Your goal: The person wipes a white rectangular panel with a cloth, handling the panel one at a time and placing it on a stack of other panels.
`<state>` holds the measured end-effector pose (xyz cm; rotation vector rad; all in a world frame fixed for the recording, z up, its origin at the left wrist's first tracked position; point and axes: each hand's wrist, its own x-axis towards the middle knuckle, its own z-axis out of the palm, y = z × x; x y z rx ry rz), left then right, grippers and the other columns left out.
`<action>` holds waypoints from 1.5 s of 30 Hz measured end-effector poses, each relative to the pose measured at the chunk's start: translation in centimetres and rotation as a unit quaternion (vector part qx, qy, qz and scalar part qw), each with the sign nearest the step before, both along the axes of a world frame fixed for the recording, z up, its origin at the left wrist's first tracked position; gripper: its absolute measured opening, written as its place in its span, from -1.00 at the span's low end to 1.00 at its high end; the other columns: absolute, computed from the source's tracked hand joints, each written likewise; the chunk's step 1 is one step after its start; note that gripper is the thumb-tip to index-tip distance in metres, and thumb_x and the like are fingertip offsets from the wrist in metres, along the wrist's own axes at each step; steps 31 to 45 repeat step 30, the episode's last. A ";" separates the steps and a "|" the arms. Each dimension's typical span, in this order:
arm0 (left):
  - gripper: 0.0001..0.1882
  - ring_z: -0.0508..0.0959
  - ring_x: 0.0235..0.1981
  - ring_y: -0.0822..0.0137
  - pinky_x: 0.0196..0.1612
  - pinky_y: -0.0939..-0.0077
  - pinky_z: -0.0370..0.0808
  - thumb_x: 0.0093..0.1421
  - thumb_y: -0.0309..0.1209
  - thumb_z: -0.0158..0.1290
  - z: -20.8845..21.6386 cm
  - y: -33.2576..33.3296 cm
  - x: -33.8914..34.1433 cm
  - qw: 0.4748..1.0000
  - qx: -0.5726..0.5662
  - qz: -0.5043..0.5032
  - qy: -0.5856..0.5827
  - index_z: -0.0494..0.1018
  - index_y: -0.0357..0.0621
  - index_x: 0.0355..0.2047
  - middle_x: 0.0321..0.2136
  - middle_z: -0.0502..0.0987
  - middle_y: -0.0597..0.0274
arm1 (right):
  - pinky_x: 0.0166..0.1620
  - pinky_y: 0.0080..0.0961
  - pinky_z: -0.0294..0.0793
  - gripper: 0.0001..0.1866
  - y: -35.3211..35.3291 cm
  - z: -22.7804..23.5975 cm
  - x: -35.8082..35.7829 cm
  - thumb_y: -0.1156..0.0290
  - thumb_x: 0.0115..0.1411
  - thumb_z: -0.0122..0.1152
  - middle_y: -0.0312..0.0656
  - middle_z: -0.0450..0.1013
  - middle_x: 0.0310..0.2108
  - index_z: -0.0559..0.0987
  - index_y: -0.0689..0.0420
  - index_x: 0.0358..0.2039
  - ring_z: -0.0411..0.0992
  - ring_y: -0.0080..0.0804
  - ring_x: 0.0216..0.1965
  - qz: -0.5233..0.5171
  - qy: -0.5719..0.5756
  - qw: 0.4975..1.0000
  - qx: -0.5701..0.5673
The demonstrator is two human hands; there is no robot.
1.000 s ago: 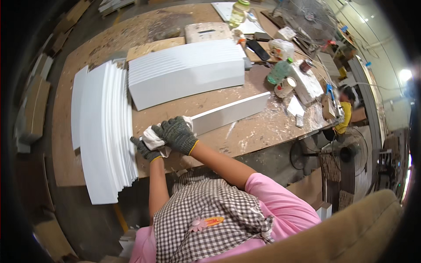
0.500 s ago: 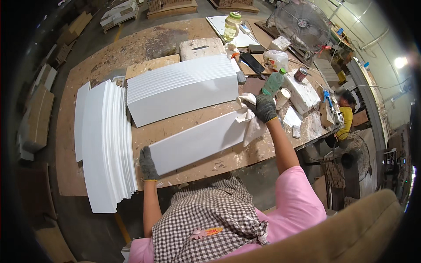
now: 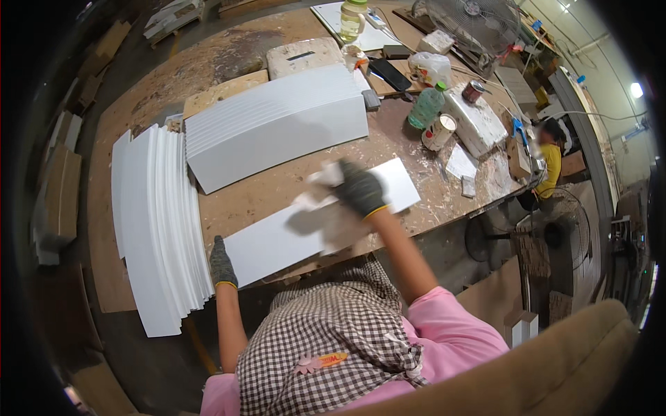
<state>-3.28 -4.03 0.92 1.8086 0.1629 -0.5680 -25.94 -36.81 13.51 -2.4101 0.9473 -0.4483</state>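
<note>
A long white board lies slantwise on the worktable's near side. At its left end my left hand, in a dark grey knit glove, grips the edge. My right hand, gloved alike, is closed on a white cloth and presses it on the board's middle; motion blurs the cloth. Beyond the board lies a row of overlapping white boards. Left of my left hand, another batch of white boards stands packed side by side, their lower ends past the table's near edge.
To the right on the worktable are a green plastic bottle, a paper cup, a white foam block with a can, and a black phone. A large fan stands behind. A person in yellow is at right.
My right hand has slid the cloth from the board's right end leftward to its middle. The left hand stays at the left end. The whole view has shifted slightly.
</note>
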 end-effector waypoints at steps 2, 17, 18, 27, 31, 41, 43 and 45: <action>-0.38 0.46 -0.17 0.28 -0.04 0.42 0.40 0.26 0.05 -0.10 0.7 -0.6 0.1 1.000 -0.018 -0.002 0.024 0.43 -0.33 -0.01 -0.11 0.49 0.12 | -0.03 -0.16 0.44 -0.57 5.9 -0.5 4.5 0.19 0.05 0.12 -0.08 0.46 -0.06 0.47 0.07 -0.06 0.48 -0.09 -0.09 0.129 0.265 0.953 -0.069; -0.50 0.58 -0.36 0.25 -0.27 0.37 0.54 0.30 -0.01 -0.12 0.7 0.5 2.5 0.964 -0.137 -0.048 0.222 0.48 -0.26 -0.17 -0.31 0.58 0.14 | -0.32 -0.06 0.45 -0.53 -17.6 -13.9 -20.0 0.10 0.18 0.07 0.13 0.52 -0.41 0.49 0.25 -0.09 0.48 0.13 -0.36 -0.022 0.247 0.930 -0.270; -0.53 0.57 -0.36 0.26 -0.25 0.41 0.53 0.29 -0.03 -0.09 0.0 0.8 2.5 0.968 -0.137 -0.040 0.204 0.48 -0.26 -0.20 -0.33 0.58 0.16 | -0.29 -0.11 0.46 -0.61 -15.3 -11.2 -16.4 0.16 0.20 0.05 0.11 0.53 -0.39 0.54 0.23 -0.16 0.50 0.05 -0.35 -0.152 0.087 0.983 -0.057; -0.40 0.56 -0.27 0.25 -0.18 0.40 0.49 0.17 0.07 0.03 -1.7 -1.6 4.2 0.972 -0.037 -0.076 0.221 0.49 -0.30 -0.12 -0.28 0.58 0.07 | 0.34 -0.03 -0.44 -0.04 11.6 -12.8 6.5 -0.31 0.10 -0.14 0.00 -0.23 0.37 -0.06 0.04 0.36 -0.36 0.05 0.39 0.112 0.113 0.970 -0.181; -0.36 0.56 -0.18 0.21 -0.09 0.29 0.48 0.17 0.09 0.00 -10.1 5.1 8.8 0.961 -0.024 -0.082 0.265 0.42 -0.21 0.03 -0.08 0.53 -0.03 | 0.36 -0.05 -0.45 -0.04 22.6 -6.5 14.5 -0.32 0.12 -0.15 -0.14 -0.40 0.42 -0.24 -0.21 0.39 -0.42 0.02 0.41 0.467 0.317 0.795 -0.225; -0.36 0.56 -0.18 0.21 -0.09 0.29 0.48 0.17 0.09 0.00 -10.1 5.1 8.8 0.961 -0.024 -0.082 0.265 0.42 -0.21 0.03 -0.08 0.53 -0.03 | 0.36 -0.05 -0.45 -0.04 22.6 -6.5 14.5 -0.32 0.12 -0.15 -0.14 -0.40 0.42 -0.24 -0.21 0.39 -0.42 0.02 0.41 0.467 0.317 0.795 -0.225; -0.36 0.56 -0.18 0.21 -0.09 0.29 0.48 0.17 0.09 0.00 -10.1 5.1 8.8 0.961 -0.024 -0.082 0.265 0.42 -0.21 0.03 -0.08 0.53 -0.03 | 0.36 -0.05 -0.45 -0.04 22.6 -6.5 14.5 -0.32 0.12 -0.15 -0.14 -0.40 0.42 -0.24 -0.21 0.39 -0.42 0.02 0.41 0.467 0.317 0.795 -0.225; -0.36 0.56 -0.18 0.21 -0.09 0.29 0.48 0.17 0.09 0.00 -10.1 5.1 8.8 0.961 -0.024 -0.082 0.265 0.42 -0.21 0.03 -0.08 0.53 -0.03 | 0.36 -0.05 -0.45 -0.04 22.6 -6.5 14.5 -0.32 0.12 -0.15 -0.14 -0.40 0.42 -0.24 -0.21 0.39 -0.42 0.02 0.41 0.467 0.317 0.795 -0.225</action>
